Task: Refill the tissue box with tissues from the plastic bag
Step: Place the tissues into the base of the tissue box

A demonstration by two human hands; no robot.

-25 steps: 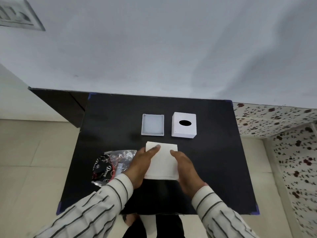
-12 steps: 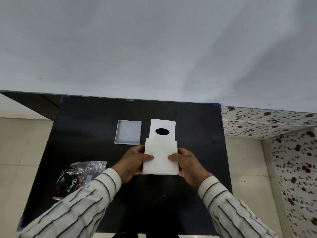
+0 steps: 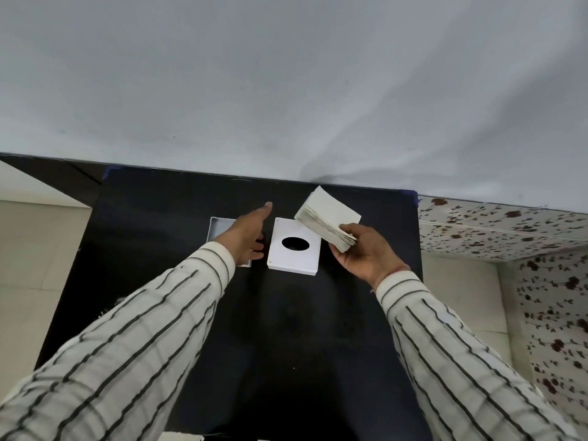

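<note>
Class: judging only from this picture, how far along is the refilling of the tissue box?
Done: the tissues are out of the bag, gripped as a stack in the right hand. In hand: the left hand reaches beside the box, over the shallow tray. Left: loading the stack and closing the box.

Right hand grips a tissue stack above the table's far right; open left hand reaches beside the white tissue box, over its tray.
</note>
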